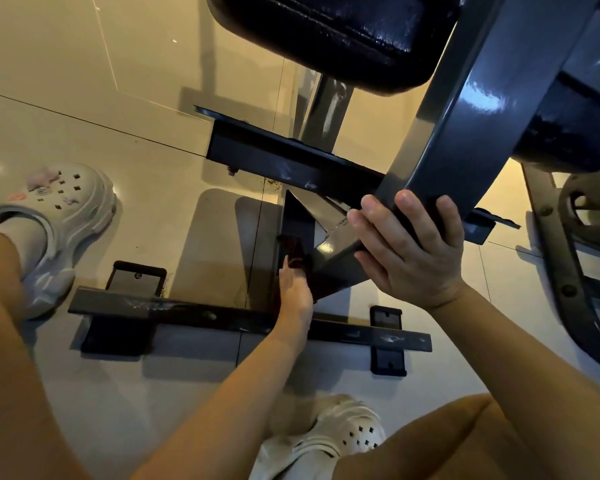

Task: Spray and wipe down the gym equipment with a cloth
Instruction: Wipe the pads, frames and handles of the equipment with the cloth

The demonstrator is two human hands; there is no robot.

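Left grip (297, 289) pinches a dark cloth (293, 249) against the frame's lower post (291, 216); right grip (409, 251) curls round the slanted steel beam (465, 133).

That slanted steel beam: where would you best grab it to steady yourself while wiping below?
Low on the beam, from underneath, as the right hand does: its flat faces let fingers wrap the edge, leaving the left hand free with the cloth.

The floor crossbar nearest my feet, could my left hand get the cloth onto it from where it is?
Probably yes. The left hand holds the dark cloth right above the crossbar, with nothing between them.
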